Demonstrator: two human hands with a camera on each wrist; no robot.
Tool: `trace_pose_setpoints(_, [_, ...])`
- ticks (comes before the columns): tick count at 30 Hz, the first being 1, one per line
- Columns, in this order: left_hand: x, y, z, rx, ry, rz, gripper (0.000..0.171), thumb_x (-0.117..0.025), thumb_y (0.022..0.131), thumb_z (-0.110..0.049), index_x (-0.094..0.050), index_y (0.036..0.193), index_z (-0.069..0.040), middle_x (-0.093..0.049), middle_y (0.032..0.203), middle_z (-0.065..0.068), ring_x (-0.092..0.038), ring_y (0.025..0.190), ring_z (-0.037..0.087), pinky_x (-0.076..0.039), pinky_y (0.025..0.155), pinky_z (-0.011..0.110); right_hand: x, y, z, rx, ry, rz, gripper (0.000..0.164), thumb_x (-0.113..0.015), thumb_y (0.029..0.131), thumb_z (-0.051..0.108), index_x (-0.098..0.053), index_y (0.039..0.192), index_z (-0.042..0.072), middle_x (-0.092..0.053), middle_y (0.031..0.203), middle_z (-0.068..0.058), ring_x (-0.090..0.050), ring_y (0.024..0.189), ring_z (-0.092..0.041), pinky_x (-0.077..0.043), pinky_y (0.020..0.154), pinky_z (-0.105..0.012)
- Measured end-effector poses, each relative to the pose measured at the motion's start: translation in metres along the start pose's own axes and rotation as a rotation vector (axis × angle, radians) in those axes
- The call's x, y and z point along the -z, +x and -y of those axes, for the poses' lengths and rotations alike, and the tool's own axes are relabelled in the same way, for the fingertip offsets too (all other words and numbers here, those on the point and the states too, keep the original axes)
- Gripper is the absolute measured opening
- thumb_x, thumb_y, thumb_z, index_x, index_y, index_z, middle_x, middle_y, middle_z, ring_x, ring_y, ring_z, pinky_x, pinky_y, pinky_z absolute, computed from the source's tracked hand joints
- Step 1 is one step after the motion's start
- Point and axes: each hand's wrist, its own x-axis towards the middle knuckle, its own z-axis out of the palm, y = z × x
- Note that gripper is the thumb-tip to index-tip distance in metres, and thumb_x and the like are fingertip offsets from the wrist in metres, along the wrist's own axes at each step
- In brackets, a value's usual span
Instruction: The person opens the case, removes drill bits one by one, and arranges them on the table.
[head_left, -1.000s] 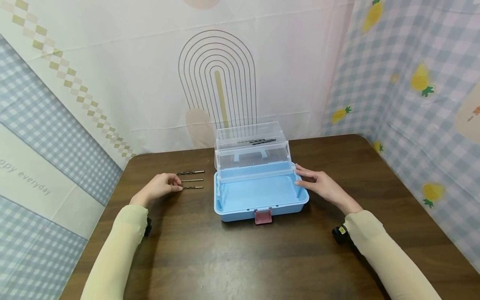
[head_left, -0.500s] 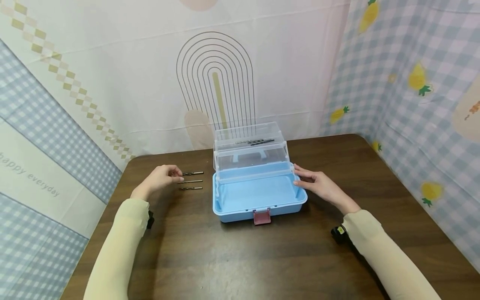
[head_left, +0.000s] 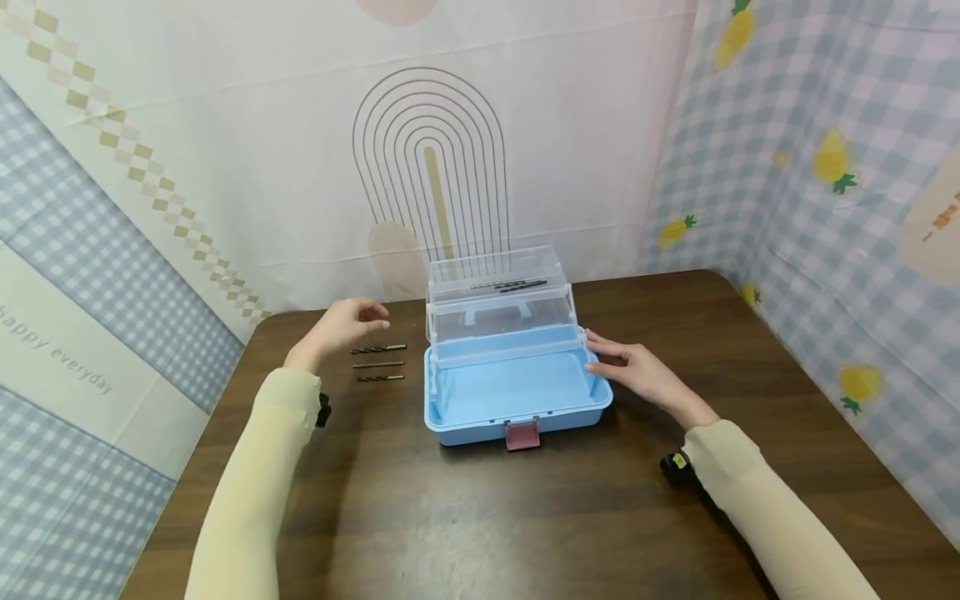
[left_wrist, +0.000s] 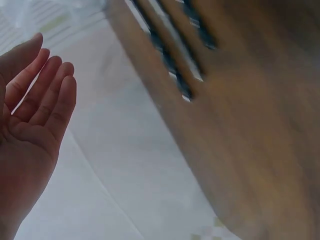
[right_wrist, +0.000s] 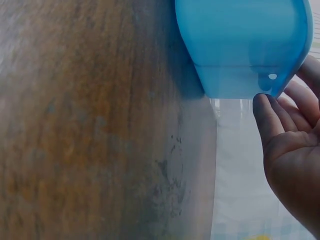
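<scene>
Three drill bits lie side by side on the table: the far drill bit [head_left: 378, 349], the middle one and the near drill bit [head_left: 380, 378]. My left hand [head_left: 347, 325] hovers just behind them, palm empty, fingers relaxed; the left wrist view shows the hand's fingers [left_wrist: 42, 95] apart from the bits. To the right stands a light blue toolbox [head_left: 517, 387], lid raised, its clear trays folded out over the back. More dark drill bits [head_left: 517, 285] lie in the upper clear tray. My right hand [head_left: 641, 371] rests with extended fingers and thumb on the toolbox's right rim.
A pink latch [head_left: 522, 433] hangs down at the toolbox's front. The brown wooden table [head_left: 480, 517] reaches back to a patterned cloth wall [head_left: 577, 125]. Checked cloth hangs at both sides.
My left hand has risen from the drill bits and moved back and right, leaving all three on the table. The right hand stays on the toolbox's rim.
</scene>
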Motion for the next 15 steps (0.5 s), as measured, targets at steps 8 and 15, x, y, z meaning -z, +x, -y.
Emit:
trace_pose_setpoints(8, [-0.001,0.023,-0.045,-0.093,-0.065,-0.063,0.032,-0.068,0.098,-0.026,-0.072,0.121,-0.004,-0.071,0.116,0.012,-0.065,0.109,0.028,-0.051,0.095,0.045,-0.001,0.001,0.002,0.007,0.003,0.001,0.061,-0.068,0.097,0.039,-0.050,0.148,0.011,-0.032,0.162,-0.002,-0.027,0.149,-0.029,-0.029,0.115,-0.055])
trace_pose_setpoints(15, [-0.012,0.047,-0.080,-0.134,-0.070,-0.037,0.030,-0.066,0.099,-0.022,-0.072,0.123,-0.006,-0.071,0.119,0.010,-0.066,0.109,0.025,-0.052,0.094,0.043,-0.001,0.000,0.002,0.021,-0.014,0.000,0.060,-0.068,0.097,0.036,-0.050,0.148,0.009,-0.033,0.161,-0.004,-0.030,0.147,-0.030,-0.032,0.113,-0.052])
